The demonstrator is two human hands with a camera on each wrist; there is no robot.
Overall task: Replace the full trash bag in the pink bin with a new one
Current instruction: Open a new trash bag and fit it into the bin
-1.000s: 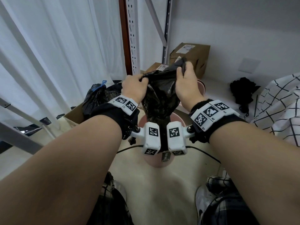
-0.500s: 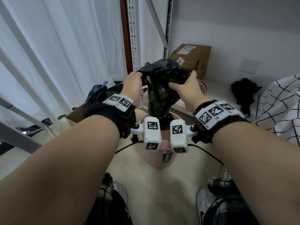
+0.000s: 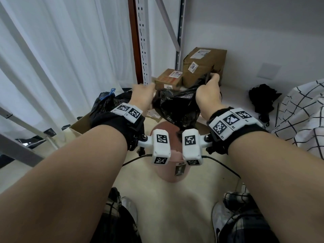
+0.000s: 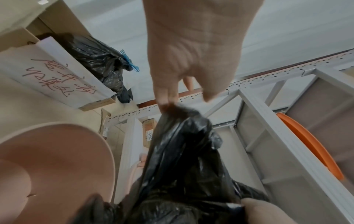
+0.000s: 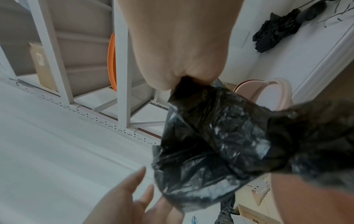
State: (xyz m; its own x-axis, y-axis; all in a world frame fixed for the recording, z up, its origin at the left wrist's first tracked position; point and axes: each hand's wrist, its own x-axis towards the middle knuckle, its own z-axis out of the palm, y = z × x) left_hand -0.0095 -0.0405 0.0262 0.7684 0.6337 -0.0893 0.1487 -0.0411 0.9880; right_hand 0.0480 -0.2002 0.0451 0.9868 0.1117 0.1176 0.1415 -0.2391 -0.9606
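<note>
A crumpled black trash bag (image 3: 175,107) hangs above the round pink bin (image 3: 168,174), whose rim is partly hidden by my wrist cameras. My right hand (image 3: 209,88) grips one side of the bag's top edge, and the plastic (image 5: 210,128) runs out of its closed fingers. My left hand (image 3: 142,95) is at the other side with straight, spread fingers (image 4: 166,97), whose tips touch the bag's edge (image 4: 172,109). A full black bag (image 3: 105,102), tied with a blue string, sits in a cardboard box at the left.
Two brown cardboard boxes (image 3: 203,65) stand against the wall beyond the hands, beside a white metal shelf upright (image 3: 145,50). A black folded umbrella (image 3: 263,100) and a chequered cloth (image 3: 301,116) lie at the right. White curtains hang at the left.
Both hands gripped the bunched bag before. Now the bag is pulled wider, the right hand has moved out toward the boxes, and the left hand's fingers have straightened.
</note>
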